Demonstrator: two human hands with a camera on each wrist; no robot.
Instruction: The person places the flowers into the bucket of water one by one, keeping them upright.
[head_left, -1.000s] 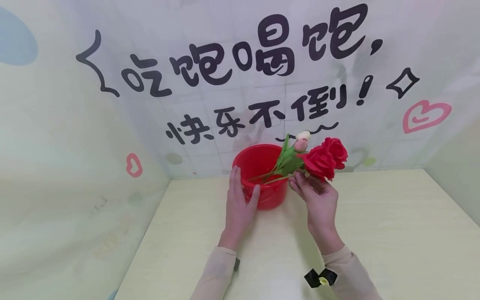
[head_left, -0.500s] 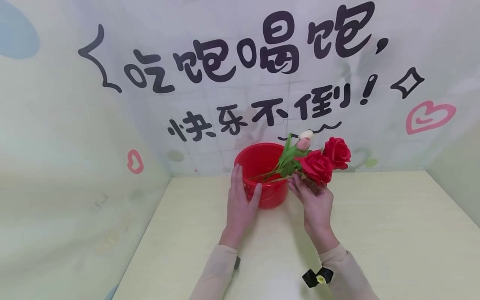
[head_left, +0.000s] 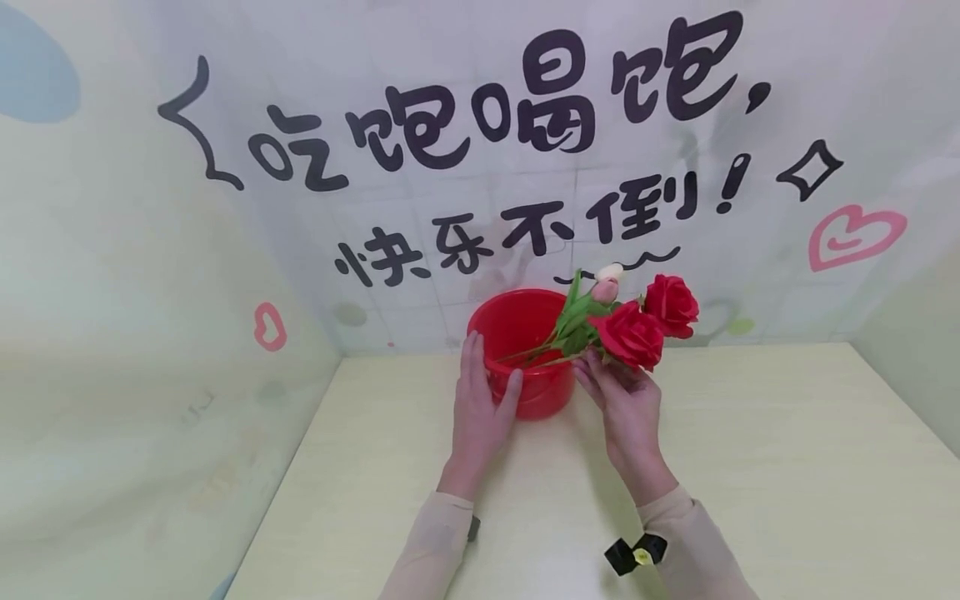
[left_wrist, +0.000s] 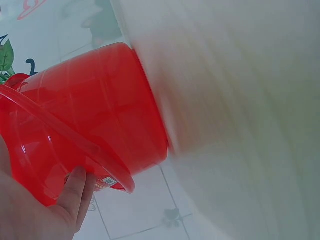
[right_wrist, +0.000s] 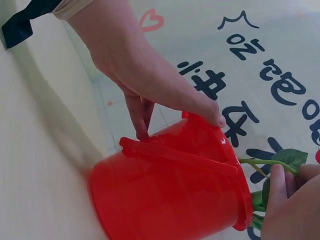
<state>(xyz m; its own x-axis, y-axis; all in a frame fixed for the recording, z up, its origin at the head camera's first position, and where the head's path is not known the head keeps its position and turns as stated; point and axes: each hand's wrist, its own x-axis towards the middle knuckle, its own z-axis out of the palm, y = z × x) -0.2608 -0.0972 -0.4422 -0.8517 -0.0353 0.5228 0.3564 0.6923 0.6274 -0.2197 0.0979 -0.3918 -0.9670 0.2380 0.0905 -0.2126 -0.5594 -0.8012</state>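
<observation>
A red plastic bucket (head_left: 540,396) stands upright on the table against the back wall. My left hand (head_left: 480,417) grips its left side, thumb at the rim and fingers spread along the wall. My right hand (head_left: 630,417), to the right of the bucket, pinches a green stem (right_wrist: 265,161) beneath the front red rose (head_left: 632,335). A second red rose (head_left: 671,305) is just behind it. One pink tulip (head_left: 604,291) and one white tulip (head_left: 610,272) lean out over the bucket's right rim, their stems inside. The bucket's handle (right_wrist: 180,156) hangs down against its front.
The pale wooden table (head_left: 787,467) reaches toward me and to both sides. A printed cloth wall (head_left: 450,67) with black lettering rises right behind the bucket, and cloth side walls close in the left and right.
The right hand has shifted slightly left and down, bringing the front rose with it, so the two roses now show farther apart. The left hand and bucket stay put.
</observation>
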